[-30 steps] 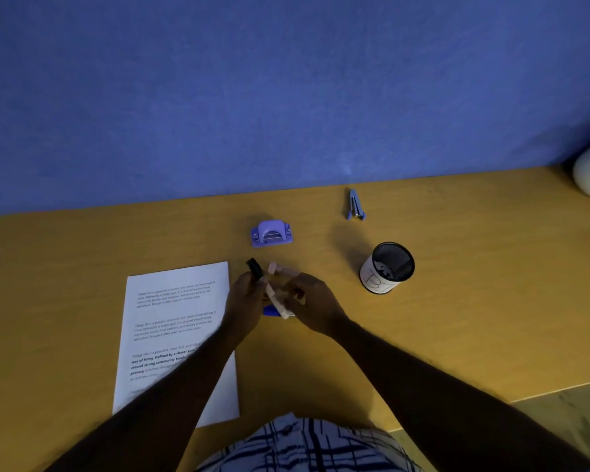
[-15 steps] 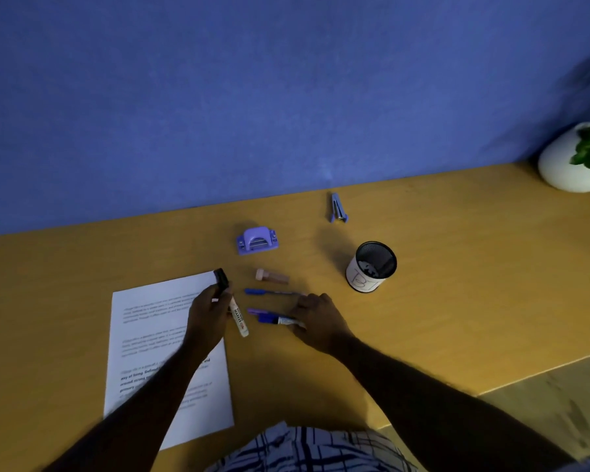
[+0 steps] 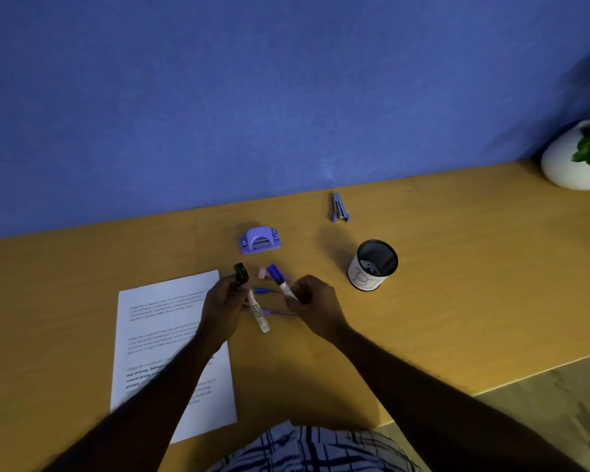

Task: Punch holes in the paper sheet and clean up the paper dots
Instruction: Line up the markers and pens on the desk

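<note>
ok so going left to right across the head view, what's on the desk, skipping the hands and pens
white printed paper sheet → purple plastic hole punch → blue stapler → black mesh pen cup with a white sleeve → round white plant pot

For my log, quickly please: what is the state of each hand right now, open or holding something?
Left hand: grips the black-capped marker.
Right hand: pinches the blue-capped marker.
</note>
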`<state>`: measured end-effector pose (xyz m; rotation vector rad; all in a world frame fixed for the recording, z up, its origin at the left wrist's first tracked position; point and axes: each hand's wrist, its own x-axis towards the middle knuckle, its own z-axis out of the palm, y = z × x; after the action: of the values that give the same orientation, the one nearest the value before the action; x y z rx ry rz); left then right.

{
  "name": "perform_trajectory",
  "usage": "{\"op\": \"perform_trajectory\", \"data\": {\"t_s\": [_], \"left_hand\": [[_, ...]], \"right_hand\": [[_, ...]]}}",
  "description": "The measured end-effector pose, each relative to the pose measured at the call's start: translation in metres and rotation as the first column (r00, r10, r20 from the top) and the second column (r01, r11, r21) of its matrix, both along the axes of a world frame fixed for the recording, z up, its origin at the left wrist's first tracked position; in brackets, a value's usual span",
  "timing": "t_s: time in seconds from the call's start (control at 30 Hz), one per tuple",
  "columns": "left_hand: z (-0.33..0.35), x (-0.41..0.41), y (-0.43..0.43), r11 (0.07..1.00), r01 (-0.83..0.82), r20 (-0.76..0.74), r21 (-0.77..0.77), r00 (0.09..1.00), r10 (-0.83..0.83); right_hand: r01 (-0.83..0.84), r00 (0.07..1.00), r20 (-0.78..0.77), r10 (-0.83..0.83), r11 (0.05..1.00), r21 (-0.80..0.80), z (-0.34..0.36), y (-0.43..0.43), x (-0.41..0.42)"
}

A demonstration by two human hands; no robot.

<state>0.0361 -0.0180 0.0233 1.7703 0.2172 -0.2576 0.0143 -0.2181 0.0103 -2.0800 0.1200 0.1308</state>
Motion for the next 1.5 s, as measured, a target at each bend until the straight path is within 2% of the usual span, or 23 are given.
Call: {"op": "perform_trajectory", "data": {"t_s": [0.1,0.17,0.27,0.43,0.63,0.73,0.83,0.97,1.1,1.2,1.5], "left_hand": [[0.008,0.006,-0.018,0.995,0.055,0.006,-0.081,0.998,-0.055],[0.011,0.012,-0.03,0.99,0.063,0.003,-0.129,0.998,-0.063],[0.017,0.023,-0.045,0.988,0.036,0.014,-0.148,0.999,-0.035],[0.02,0.045,-0.058,0.993,0.094,0.057,-0.07,0.994,-0.09],[0.014,0.074,-0.072,0.999,0.049,0.065,-0.001,0.997,-0.049],[0.008,0.086,-0.079,0.998,0.04,0.063,0.04,0.997,-0.042],[0.005,0.1,-0.086,1.0,0.02,0.008,-0.021,1.0,-0.02],[-0.001,0.111,-0.091,0.998,0.057,-0.009,0.006,0.998,-0.057],[-0.01,0.112,-0.094,0.993,0.109,-0.04,0.049,0.993,-0.107],[-0.013,0.109,-0.095,0.982,0.173,-0.037,0.077,0.985,-0.171],[-0.032,0.096,-0.079,0.961,0.266,-0.026,0.078,0.964,-0.265]], "right_hand": [[0.15,0.982,-0.155,-0.107,0.942,0.302,0.011,0.008,0.013],[0.2,0.971,-0.198,-0.133,0.906,0.373,0.016,0.009,0.02],[0.217,0.971,-0.178,-0.159,0.895,0.389,0.016,0.005,0.029],[0.223,0.969,-0.183,-0.163,0.899,0.377,0.021,-0.006,0.046],[0.23,0.961,-0.234,-0.149,0.9,0.371,0.021,-0.016,0.074],[0.245,0.956,-0.237,-0.173,0.915,0.32,0.02,-0.02,0.09],[0.243,0.959,-0.207,-0.194,0.939,0.245,0.023,-0.026,0.106],[0.295,0.95,-0.102,-0.294,0.956,-0.004,0.028,-0.048,0.139],[0.323,0.938,-0.045,-0.344,0.913,-0.247,0.025,-0.072,0.173],[0.287,0.937,-0.078,-0.341,0.877,-0.387,0.016,-0.082,0.195],[0.105,0.952,-0.171,-0.254,0.794,-0.598,-0.004,-0.072,0.223]]}}
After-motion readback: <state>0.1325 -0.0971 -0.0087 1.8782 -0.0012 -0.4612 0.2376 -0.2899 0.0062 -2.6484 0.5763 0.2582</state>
